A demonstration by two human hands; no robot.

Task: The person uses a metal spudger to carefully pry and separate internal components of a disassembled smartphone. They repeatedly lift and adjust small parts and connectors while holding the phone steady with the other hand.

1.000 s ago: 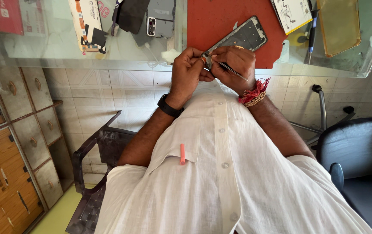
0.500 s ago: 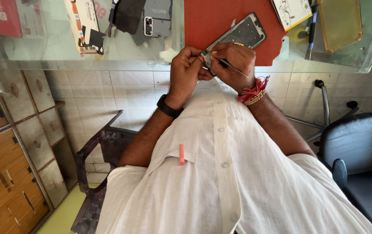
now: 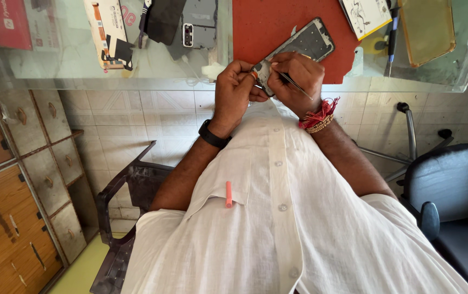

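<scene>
Gripping opened phone (image 3: 299, 46) over red mat (image 3: 261, 22), left hand (image 3: 235, 87); right hand (image 3: 296, 79) clenched on thin tool (image 3: 291, 83).

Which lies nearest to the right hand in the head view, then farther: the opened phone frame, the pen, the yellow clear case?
From the right hand:
1. Opened phone frame, on the red mat, touching that hand's fingers.
2. Pen, upright past the mat's edge, to that hand's side.
3. Yellow clear case, beyond the pen, toward the glass counter's corner.
</scene>
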